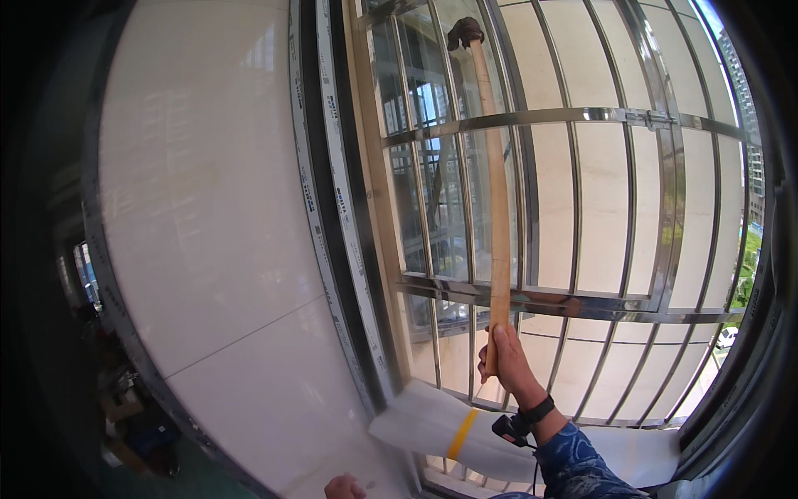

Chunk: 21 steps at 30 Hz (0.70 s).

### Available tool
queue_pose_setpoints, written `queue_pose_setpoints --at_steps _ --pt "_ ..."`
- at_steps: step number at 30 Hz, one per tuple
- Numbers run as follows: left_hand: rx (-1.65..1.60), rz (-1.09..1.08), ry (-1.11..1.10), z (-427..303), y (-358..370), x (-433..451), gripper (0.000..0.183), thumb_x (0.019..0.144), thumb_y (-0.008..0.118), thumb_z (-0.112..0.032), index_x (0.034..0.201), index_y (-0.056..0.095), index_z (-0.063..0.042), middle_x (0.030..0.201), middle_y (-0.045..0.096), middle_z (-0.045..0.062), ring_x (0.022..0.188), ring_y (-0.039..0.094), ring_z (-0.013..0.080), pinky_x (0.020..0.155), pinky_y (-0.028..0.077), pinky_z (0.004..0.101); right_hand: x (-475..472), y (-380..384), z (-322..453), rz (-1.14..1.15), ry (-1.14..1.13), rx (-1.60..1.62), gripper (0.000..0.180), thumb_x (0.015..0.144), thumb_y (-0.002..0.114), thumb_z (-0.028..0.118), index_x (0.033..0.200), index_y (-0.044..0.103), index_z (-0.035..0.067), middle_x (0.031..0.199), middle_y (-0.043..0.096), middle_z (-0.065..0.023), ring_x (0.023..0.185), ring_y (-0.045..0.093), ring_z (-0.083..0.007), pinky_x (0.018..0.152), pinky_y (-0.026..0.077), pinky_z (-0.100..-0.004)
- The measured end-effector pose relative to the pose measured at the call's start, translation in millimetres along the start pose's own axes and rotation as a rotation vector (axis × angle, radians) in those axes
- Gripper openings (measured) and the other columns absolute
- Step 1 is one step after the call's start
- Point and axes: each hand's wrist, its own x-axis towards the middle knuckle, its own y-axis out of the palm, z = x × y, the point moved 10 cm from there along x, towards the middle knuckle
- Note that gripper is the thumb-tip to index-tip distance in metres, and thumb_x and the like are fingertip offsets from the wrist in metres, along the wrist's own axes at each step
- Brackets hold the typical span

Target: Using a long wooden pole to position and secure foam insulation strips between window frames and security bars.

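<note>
My right hand grips the lower end of a long, flat wooden or bamboo stick. A dark, bunched cloth or similar soft wrap covers the stick's far end. Around the stick stands a polished metal window grille; the stick's lower part shows in front of the grille's lower rail. Beyond the grille is a glass window pane in a dark frame. At the bottom edge, my left hand is only partly visible near the pale tiled wall, and its fingers are mostly cut off.
White foam sheeting with yellow tape covers the sill under my right forearm. Window frame profiles with printed protective film run beside the wall. A small black device hangs by my wrist. Boxes sit at lower left.
</note>
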Motion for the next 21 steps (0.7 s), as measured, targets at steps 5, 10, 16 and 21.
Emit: queue_pose_setpoints --at_steps 5,10,16,21 --pt "-0.109 0.072 -0.027 12.8 12.8 5.6 0.020 0.087 0.050 -0.015 0.069 0.049 -0.005 0.052 0.044 0.004 0.042 0.042 0.0140 0.038 0.037 0.0275 -3.0 0.6 23.8 0.008 0.023 0.038 0.029 0.093 0.034 0.043 0.096 0.031 0.015 0.064 0.047 -0.0067 0.047 0.051 -0.0181 0.037 0.045 -0.0292" --pt "-0.003 0.037 -0.029 13.5 6.8 -4.5 0.023 0.087 0.050 -0.017 0.068 0.048 -0.005 0.051 0.043 0.004 0.042 0.042 0.0136 0.037 0.036 0.0267 -84.4 18.1 -62.0 0.002 0.093 -0.048 0.027 0.095 0.028 0.036 0.103 0.032 0.010 0.063 0.047 -0.0091 0.047 0.051 -0.0192 0.039 0.044 -0.0291" --pt "-0.040 0.017 0.012 -7.3 0.7 -12.5 0.022 0.087 0.051 -0.019 0.068 0.049 -0.006 0.052 0.044 0.003 0.042 0.042 0.0131 0.037 0.035 0.0264 -45.3 28.1 -35.2 0.019 0.074 0.047 0.028 0.094 0.032 0.039 0.101 0.032 0.012 0.065 0.047 -0.0079 0.047 0.052 -0.0182 0.036 0.045 -0.0293" --pt "0.022 0.016 0.074 -18.6 1.9 -14.0 0.025 0.086 0.052 -0.020 0.065 0.049 -0.007 0.051 0.043 0.002 0.041 0.040 0.0126 0.037 0.034 0.0261 42.9 15.3 35.9 -0.013 -0.071 0.146 0.029 0.093 0.037 0.039 0.101 0.038 0.012 0.064 0.047 -0.0062 0.047 0.050 -0.0168 0.037 0.042 -0.0303"
